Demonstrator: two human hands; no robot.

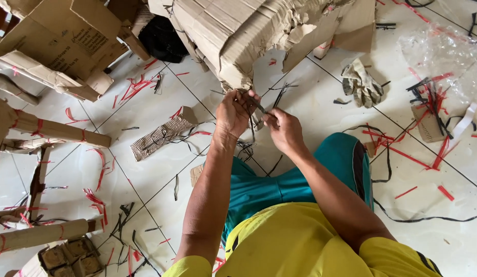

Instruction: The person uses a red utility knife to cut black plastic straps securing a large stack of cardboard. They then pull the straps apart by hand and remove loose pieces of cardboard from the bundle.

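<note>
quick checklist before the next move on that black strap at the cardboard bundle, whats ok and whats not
1. Left hand gripping the black strap at the corner of the cardboard-wrapped bundle: ok.
2. Right hand pinching the strap close beside the left: ok.
3. Whether a tool is held in the fingers: cannot tell, they hide it.
4. Whether the strap is cut through or loose: cannot tell.
5. White tiled floor around the knees free of litter: not ok, red strips and black strap offcuts lie about.
6. Work glove on a hand: not ok, it lies on the floor and both hands are bare.
</note>
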